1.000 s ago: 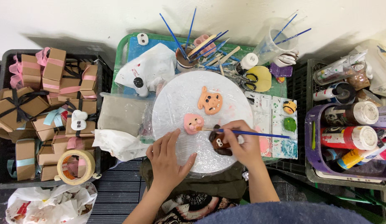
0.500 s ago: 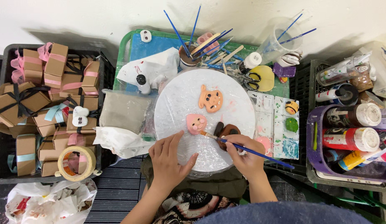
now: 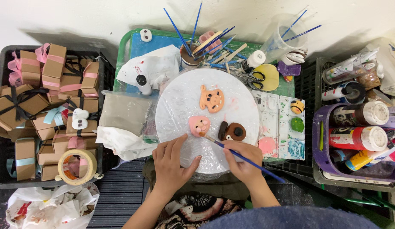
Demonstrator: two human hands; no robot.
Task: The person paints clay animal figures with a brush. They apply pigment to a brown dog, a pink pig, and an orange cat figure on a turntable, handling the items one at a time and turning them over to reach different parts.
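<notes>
Three small clay figures lie on the round white plastic-wrapped work board (image 3: 180,110), and the one being painted is the pink clay face with a pointed top (image 3: 199,126), sitting left of the board's centre. An orange clay animal face (image 3: 212,99) lies above it toward the board's far edge, and a dark brown clay figure (image 3: 233,132) just to its right.

The right hand (image 3: 244,159), at the near edge of the board, is closed around the handle of a thin blue-handled paintbrush (image 3: 244,159); the bristle tip touches the lower right edge of the pink face. The left hand (image 3: 174,163) lies flat on the near left part of the board, fingers loosely spread and holding nothing, seemingly steadying the board.

To paint this edge well, the heel of the right hand would best stay braced on the board so only the fingers guide the tip. Light strokes with little paint look wise, since the brown figure lies just beside the pink one and a slip could mark it. The white plastic paint palette (image 3: 279,127), touching the board's right side, is near enough for reloading without lifting the left hand.
</notes>
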